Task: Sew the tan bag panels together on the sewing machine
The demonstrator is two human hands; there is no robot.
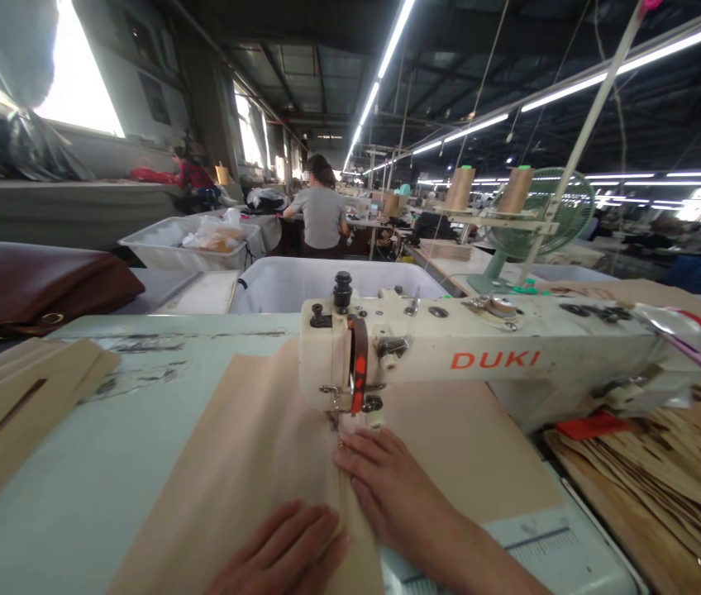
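Observation:
A large tan sheet of fabric (251,446) lies under the head of a white sewing machine (425,351) marked DUKI. My right hand (388,487) rests flat on the sheet just in front of the presser foot (336,420), fingers stretched toward it. Lower down, my left hand (292,549) lies on the same sheet, its fingers laid out and partly cut off by the bottom edge. Between the two hands a narrow strip with a zipper-like line (343,496) runs up to the foot. The needle's tip cannot be made out.
Folded tan pieces (9,405) and a brown leather bag (40,281) lie at the left. At the right, stacked tan strips (648,479) fill a wooden board. Behind the machine stands a white bin (276,277). A person (321,207) sits farther back.

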